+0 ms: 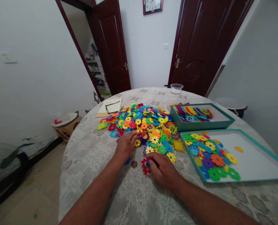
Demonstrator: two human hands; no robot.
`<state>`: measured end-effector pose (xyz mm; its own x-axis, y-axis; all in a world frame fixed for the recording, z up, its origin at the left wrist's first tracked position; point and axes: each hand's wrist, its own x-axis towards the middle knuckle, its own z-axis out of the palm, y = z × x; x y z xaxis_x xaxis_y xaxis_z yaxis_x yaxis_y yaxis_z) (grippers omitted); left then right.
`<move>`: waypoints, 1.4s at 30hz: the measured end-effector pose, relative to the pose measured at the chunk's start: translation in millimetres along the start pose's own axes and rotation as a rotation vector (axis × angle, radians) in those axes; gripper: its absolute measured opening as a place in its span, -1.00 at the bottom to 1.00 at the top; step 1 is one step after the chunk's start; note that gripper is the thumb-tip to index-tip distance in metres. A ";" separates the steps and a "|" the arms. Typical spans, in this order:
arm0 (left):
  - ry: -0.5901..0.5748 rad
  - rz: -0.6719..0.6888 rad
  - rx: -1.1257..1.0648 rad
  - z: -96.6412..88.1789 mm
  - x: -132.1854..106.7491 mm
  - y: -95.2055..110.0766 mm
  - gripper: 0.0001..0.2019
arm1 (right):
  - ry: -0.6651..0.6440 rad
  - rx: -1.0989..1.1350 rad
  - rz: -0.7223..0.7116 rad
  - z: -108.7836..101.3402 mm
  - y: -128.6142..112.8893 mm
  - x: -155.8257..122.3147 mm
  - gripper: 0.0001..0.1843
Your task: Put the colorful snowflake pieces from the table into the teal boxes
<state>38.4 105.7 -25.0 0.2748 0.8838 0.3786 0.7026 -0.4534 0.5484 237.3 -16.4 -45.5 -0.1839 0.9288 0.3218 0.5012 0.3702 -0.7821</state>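
by the thumb and fingertips of the right hand (pixel 163 171), drawn close together, a red toothed ring (pixel 145 167) is held at its right edge, just above or on the patterned tablecloth (pixel 87 175); the rest of the ring is left showing to the left of the fingers. the fingers of the left hand (pixel 125 146) are held narrow at the near edge of the heap of plastic pieces (pixel 139 122), and an orange-red ring (pixel 141 134) is seen right at their tips; whether it is gripped or only touched cannot be told. beneath the left wrist a blue piece (pixel 127 161) is partly covered.

beyond both hands, the many-coloured heap is spread over the middle of the table. to its right, a shallow tray (pixel 263 159) is partly filled with loose discs (pixel 209 156), mostly gathered at its left side. behind the tray, a deeper green box (pixel 202 125) is filled with rows of pieces (pixel 192 113). at the far left, black-framed glasses (pixel 112 107) are laid on a notebook (pixel 102 111). at the far edge, a clear bowl (pixel 176 87) is seen.
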 end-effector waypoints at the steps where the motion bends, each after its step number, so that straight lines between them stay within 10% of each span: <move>1: -0.002 -0.017 -0.015 -0.7 -0.8 -0.2 -0.71 | -0.005 0.000 -0.002 -0.1 -0.2 0.0 -0.71; 15: 0.005 -0.212 -0.186 -54.7 -20.6 50.1 -0.85 | 0.220 0.310 0.299 -3.1 0.1 6.5 -0.62; 21: -0.307 -0.096 -0.358 -31.5 -43.0 64.0 -0.88 | 0.222 0.472 0.350 -4.0 4.3 6.7 -0.53; 31: -0.398 -0.057 -0.491 -17.3 -49.6 54.3 -0.67 | 0.104 0.240 0.195 -6.1 -0.6 2.3 -0.57; 42: -0.184 0.170 -0.075 -9.6 -29.5 36.9 -0.69 | 0.168 0.111 0.218 -8.3 -5.0 3.1 -0.57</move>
<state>49.9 61.9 -8.8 0.5042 0.7971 0.3323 0.5871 -0.5986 0.5450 241.3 -15.5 -36.2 0.0645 0.9741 0.2165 0.4160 0.1710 -0.8932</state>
